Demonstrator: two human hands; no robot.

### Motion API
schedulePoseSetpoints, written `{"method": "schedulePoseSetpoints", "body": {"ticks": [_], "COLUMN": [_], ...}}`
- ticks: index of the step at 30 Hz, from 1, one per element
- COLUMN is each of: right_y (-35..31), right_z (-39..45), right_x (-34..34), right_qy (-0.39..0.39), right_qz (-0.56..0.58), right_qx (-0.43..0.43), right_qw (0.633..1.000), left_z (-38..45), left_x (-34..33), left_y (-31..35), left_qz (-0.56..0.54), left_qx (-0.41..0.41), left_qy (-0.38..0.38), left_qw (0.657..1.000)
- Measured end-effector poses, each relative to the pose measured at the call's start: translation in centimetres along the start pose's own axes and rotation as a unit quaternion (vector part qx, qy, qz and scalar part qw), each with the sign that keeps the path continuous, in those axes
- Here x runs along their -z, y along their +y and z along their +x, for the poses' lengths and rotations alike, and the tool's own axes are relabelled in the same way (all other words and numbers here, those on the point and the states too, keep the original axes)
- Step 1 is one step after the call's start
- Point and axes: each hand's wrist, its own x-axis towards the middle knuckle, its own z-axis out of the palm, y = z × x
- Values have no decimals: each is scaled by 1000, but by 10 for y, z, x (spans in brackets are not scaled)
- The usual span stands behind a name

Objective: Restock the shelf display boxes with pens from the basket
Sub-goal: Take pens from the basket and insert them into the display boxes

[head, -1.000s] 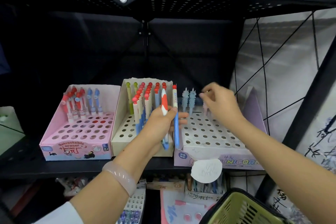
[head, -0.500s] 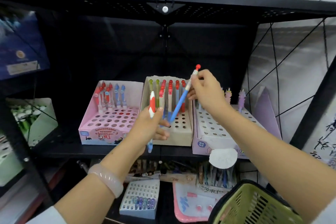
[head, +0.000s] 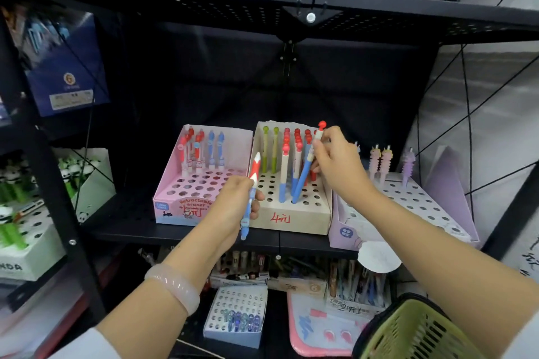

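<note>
While the right hand (head: 335, 163) pinches a blue and white pen with a red ball top (head: 306, 166) near its upper end, the pen leans to the right and its tip sits in a hole near the front of the cream display box (head: 291, 218). Its red top pokes up just above the fingers. That box stands in the middle of the black shelf (head: 131, 230) and has "4" written on its front in red. More red-topped pens and two green ones stand at the back of it, and one more blue and white pen stands just left of the held one.

Lower down and to the left, the left hand (head: 236, 204) is curled round a fox pen (head: 250, 195). The orange and white fox head sticks up above the hand, and the blue end hangs down below it, in front of the cream box. A pale bangle (head: 175, 285) sits on that wrist.

Left of the cream box and touching it is a pink display box (head: 186, 210) with red and blue pens at the back. On the right stands a purple display box (head: 408, 213) with a few unicorn pens in its back row; the right arm crosses over it.

A green basket (head: 408, 332) shows at the bottom right corner, under the right arm. What is in it cannot be seen.
</note>
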Motion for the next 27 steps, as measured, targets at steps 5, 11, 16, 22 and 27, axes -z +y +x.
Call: {"method": "schedulePoseSetpoints", "body": {"ticks": [5, 11, 16, 22, 27], "right_y": [2, 2, -13, -30, -48], "right_z": [-6, -14, -33, -52, -38], "right_x": [-15, -11, 0, -22, -35], "right_qy": [-92, -92, -44, -129, -78], "right_qz": [-70, -117, -143, 8, 182], "right_qx": [5, -1, 217, 230, 89], "right_qw": [993, 989, 965, 965, 976], "left_z": [-3, -7, -7, -10, -11], "left_x": [2, 4, 1, 8, 32], "left_y": [-2, 1, 11, 13, 11], "left_qz": [-11, -30, -65, -144, -217], "left_qx": [-55, -85, -84, -74, -43], "left_qy": [-5, -14, -68, -41, -11], "left_qw": [998, 996, 992, 986, 975]}}
